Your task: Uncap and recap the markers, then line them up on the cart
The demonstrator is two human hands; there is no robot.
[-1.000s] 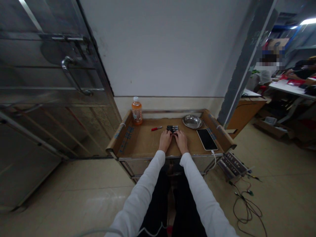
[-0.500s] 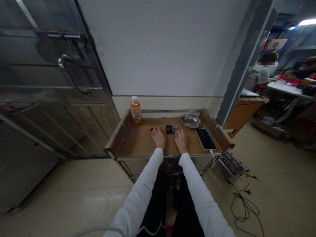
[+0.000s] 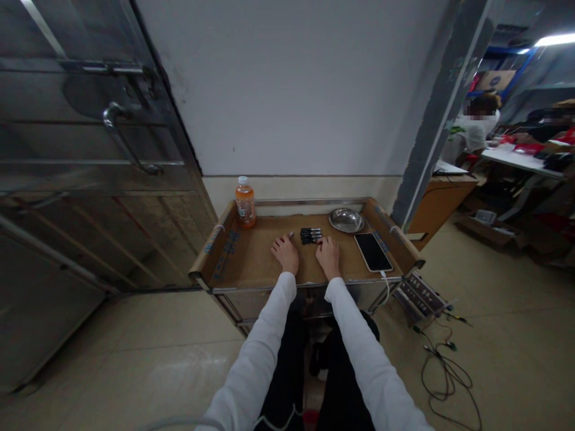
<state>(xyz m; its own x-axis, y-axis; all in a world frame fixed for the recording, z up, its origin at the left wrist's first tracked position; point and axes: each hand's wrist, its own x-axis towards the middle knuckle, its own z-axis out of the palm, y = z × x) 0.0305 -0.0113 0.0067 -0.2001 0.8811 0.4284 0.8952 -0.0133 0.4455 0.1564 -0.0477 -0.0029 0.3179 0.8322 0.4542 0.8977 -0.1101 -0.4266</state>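
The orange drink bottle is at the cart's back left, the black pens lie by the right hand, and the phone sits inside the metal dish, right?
The phone is not inside the metal dish: the head view shows it lying on the cardboard, on the dish's near side. The orange drink bottle and the black pens are as you say.

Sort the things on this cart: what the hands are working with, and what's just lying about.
In use:
black pens, by the right hand
one pen, mostly hidden by the left hand

Apparently just lying about:
bottle
metal bowl
phone and its white cable
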